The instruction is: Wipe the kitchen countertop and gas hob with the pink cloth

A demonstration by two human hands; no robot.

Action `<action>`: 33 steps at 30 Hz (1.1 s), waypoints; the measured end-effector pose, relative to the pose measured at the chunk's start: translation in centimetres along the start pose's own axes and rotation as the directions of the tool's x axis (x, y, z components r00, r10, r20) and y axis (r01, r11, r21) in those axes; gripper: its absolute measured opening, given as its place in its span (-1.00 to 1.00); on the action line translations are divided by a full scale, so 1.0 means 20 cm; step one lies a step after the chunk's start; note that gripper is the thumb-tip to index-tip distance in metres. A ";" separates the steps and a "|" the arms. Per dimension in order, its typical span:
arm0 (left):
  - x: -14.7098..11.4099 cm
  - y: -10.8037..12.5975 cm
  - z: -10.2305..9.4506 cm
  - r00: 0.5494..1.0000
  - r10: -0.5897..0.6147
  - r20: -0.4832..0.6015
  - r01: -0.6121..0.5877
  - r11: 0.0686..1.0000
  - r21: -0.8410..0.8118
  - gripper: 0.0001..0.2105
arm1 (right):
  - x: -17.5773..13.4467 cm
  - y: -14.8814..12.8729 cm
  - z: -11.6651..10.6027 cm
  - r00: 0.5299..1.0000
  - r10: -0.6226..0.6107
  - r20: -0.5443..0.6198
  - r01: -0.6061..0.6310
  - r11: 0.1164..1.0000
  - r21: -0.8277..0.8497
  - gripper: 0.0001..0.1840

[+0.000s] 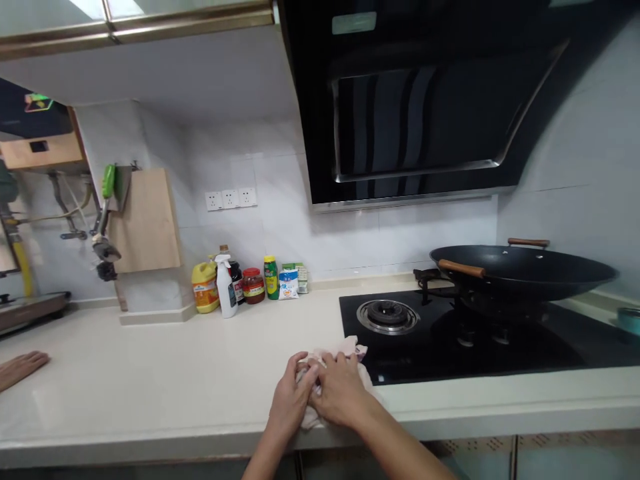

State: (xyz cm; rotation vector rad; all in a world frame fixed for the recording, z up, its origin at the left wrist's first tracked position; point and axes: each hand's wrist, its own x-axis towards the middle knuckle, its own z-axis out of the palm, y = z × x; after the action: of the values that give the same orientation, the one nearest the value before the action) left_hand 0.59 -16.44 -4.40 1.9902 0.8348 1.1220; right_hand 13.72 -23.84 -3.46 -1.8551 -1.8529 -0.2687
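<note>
A pale pinkish cloth (345,346) lies bunched on the white countertop (165,383), against the left front corner of the black gas stove (415,357). Both my hands are on it, side by side. My left hand (293,390) has its fingers curled into the cloth from the left. My right hand (343,390) grips it from the right, thumb close to the left fingers. Part of the cloth is hidden beneath my palms.
A big black wok (520,270) sits on the right burner. Along the back wall stand a white spray bottle (227,290), a yellow jug (205,288), a red-lidded jar (253,287) and packets. Another person's hand (25,367) rests at the far left. A range hood (415,127) hangs above.
</note>
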 end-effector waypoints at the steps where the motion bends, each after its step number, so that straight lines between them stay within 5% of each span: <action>1: 0.00 -0.02 0.00 0.998 0.036 -0.049 -0.032 0.997 0.066 -0.52 | 0.00 -0.01 0.00 1.000 -0.003 -0.005 0.003 1.000 0.023 -0.46; 3: -0.01 -0.03 0.02 0.987 0.124 -0.102 -0.097 0.967 0.236 -0.55 | -0.01 0.00 -0.03 1.000 0.000 -0.009 0.001 0.998 0.069 -0.52; 5: -0.02 0.00 0.06 0.984 0.175 -0.036 -0.152 0.926 0.344 -0.57 | -0.03 0.04 -0.06 1.000 0.008 -0.010 -0.007 0.996 0.093 -0.58; 9: -0.04 0.11 0.19 0.968 0.165 0.191 -0.222 0.915 0.337 -0.55 | -0.09 0.16 -0.13 1.000 0.002 -0.003 -0.002 0.995 0.096 -0.60; 12: -0.04 0.19 0.33 0.951 0.205 0.232 -0.278 0.896 0.348 -0.48 | -0.15 0.31 -0.17 0.999 0.005 -0.034 -0.001 0.993 0.118 -0.60; 16: -0.03 0.29 0.59 0.880 0.273 0.388 -0.412 0.844 0.342 -0.34 | -0.27 0.57 -0.26 0.994 0.075 -0.074 -0.068 0.992 0.103 -0.60; 21: -0.03 0.51 1.00 0.791 0.164 0.589 -0.431 0.833 0.347 -0.09 | -0.50 0.98 -0.43 0.963 0.262 -0.057 -0.262 0.965 0.002 -0.54; 25: -0.01 0.68 1.25 0.668 0.128 0.733 -0.470 0.836 0.282 0.01 | -0.66 1.27 -0.54 0.940 0.337 -0.056 -0.340 0.940 -0.043 -0.47; 28: -0.01 0.71 1.35 0.627 0.165 0.761 -0.523 0.814 0.254 0.06 | -0.72 1.41 -0.58 0.940 0.340 -0.025 -0.341 0.939 -0.033 -0.47; 33: -0.04 0.64 1.37 0.662 0.253 0.706 -0.578 0.771 0.265 -0.06 | -0.73 1.44 -0.54 0.925 0.377 -0.048 -0.380 0.922 -0.069 -0.46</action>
State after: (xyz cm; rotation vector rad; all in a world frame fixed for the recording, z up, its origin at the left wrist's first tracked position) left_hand 27.06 -31.15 -4.84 2.8542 0.2591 0.3682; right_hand 43.32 -40.19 -7.11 -2.1984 -1.4366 -0.2345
